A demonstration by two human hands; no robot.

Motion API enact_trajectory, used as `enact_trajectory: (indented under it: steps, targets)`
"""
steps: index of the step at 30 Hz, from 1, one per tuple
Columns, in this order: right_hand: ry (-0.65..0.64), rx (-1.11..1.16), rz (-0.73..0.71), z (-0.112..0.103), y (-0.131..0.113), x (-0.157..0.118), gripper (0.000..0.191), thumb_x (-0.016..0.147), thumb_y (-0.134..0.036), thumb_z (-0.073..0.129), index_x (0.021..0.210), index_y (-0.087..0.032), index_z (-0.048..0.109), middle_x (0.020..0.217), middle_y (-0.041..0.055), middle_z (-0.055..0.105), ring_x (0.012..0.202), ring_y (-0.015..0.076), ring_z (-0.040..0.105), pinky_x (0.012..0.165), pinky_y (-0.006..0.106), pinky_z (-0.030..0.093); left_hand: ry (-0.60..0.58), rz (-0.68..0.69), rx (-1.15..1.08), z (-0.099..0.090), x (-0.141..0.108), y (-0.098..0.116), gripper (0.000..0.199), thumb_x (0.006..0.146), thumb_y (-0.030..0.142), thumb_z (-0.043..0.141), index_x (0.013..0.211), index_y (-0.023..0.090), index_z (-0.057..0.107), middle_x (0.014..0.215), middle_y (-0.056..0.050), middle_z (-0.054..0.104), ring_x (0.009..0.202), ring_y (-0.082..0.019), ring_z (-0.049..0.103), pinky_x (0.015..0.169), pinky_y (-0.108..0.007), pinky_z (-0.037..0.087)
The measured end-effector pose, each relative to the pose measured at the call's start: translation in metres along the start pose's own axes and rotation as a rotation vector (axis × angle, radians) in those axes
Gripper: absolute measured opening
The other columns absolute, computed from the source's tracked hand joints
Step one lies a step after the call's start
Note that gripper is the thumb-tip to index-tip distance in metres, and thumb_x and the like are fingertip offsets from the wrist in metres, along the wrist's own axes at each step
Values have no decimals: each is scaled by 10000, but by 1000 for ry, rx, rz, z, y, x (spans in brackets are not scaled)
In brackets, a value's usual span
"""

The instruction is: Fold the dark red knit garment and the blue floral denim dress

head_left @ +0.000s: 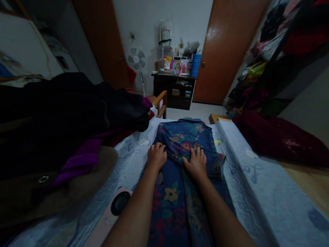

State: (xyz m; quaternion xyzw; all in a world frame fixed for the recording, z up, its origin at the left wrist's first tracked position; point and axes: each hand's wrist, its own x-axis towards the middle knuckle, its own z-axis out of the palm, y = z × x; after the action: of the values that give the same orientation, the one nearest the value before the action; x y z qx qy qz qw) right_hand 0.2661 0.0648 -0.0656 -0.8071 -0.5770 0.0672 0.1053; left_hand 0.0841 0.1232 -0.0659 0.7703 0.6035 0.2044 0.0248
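Observation:
A dark blue shirt-like garment with a floral print point(171, 194) lies lengthwise before me on a pale patterned cover point(248, 178). Its upper part is folded over, with a collar at the far end and a cuffed sleeve end point(219, 163) at the right. At the garment's left edge rests my left hand point(157, 157), palm down with fingers slightly bent. My right hand point(196, 164) lies flat on the middle of the folded part, thumb and fingers apart. Near my left forearm is a pink object with a round dark disc point(120, 203), partly hidden by the arm.
Dark clothes point(74, 103) are heaped on the left, with purple cloth point(82, 159) among them. A maroon garment point(282, 139) lies at the right. Beyond the cover stand a wooden chair point(162, 103), a fan point(136, 59) and a dark cabinet point(171, 87) between two brown doors.

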Motion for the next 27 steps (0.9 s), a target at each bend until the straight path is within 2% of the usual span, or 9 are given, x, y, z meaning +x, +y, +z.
enact_trajectory:
  steps: [3, 5, 7, 10, 13, 15, 20, 23, 27]
  targets:
    - [-63, 6, -25, -14, 4, 5, 708, 897, -579, 399, 1449, -135, 405, 1547, 211, 270, 1435, 361, 208, 1111, 483, 210, 9, -30, -2, 0, 2, 0, 305, 917, 362, 486, 1103, 233, 691, 1192, -60, 607, 1056, -263, 516, 933, -398, 427]
    - [-139, -1, -61, -30, 6, 16, 653, 896, -587, 394, 1370, -153, 503, 1466, 206, 415, 1358, 363, 363, 1049, 471, 312, 6, -42, -6, 0, 2, 1, 333, 941, 404, 450, 1079, 233, 700, 1174, -65, 610, 1041, -259, 520, 924, -398, 427]
    - [-220, -8, -75, -48, 6, 33, 543, 895, -564, 407, 1205, -175, 626, 1290, 178, 589, 1182, 339, 544, 944, 438, 408, 1, -38, -7, 0, 3, 1, 317, 923, 404, 492, 1095, 226, 690, 1170, -66, 611, 1042, -259, 519, 927, -396, 425]
    - [-160, -45, -65, -65, -2, 62, 394, 898, -459, 448, 1073, -191, 677, 1140, 146, 671, 1074, 307, 601, 881, 401, 430, -8, -38, -12, -1, 2, 1, 354, 853, 363, 598, 1173, 220, 646, 1199, -64, 604, 1071, -262, 510, 951, -394, 418]
    - [-50, -44, -67, -58, -12, 82, 363, 881, -393, 499, 1148, -197, 646, 1188, 140, 644, 1133, 305, 553, 901, 397, 412, 3, -45, -15, 1, 2, 0, 410, 817, 335, 625, 1210, 222, 620, 1238, -58, 598, 1099, -271, 499, 968, -404, 414]
    - [-42, -43, -43, -45, -15, 87, 382, 866, -409, 534, 1159, -188, 638, 1220, 152, 615, 1158, 315, 520, 909, 407, 400, 23, -42, -14, 4, 2, -2, 427, 810, 332, 620, 1221, 215, 613, 1284, -56, 586, 1136, -282, 482, 994, -419, 403]
    - [48, -26, -46, -14, -8, 85, 273, 869, -387, 553, 1038, -198, 653, 1155, 126, 601, 1108, 291, 512, 882, 378, 389, 46, -23, -27, 11, 4, -5, 467, 796, 317, 616, 1247, 201, 594, 1365, -65, 553, 1241, -286, 429, 1066, -440, 354]
    - [134, 12, -31, -12, 1, 87, 207, 890, -291, 508, 1032, -201, 630, 1127, 110, 603, 1076, 263, 525, 853, 345, 390, 54, -34, -26, 10, 3, -4, 455, 790, 323, 613, 1230, 207, 605, 1340, -68, 572, 1251, -284, 427, 1073, -439, 343]
    - [149, 87, 17, -18, 11, 96, 243, 902, -175, 422, 1055, -188, 610, 1063, 95, 645, 1019, 216, 578, 829, 298, 395, 54, -48, -28, 7, 1, -2, 440, 781, 331, 615, 1206, 217, 616, 1313, -67, 586, 1235, -291, 441, 1064, -438, 349]
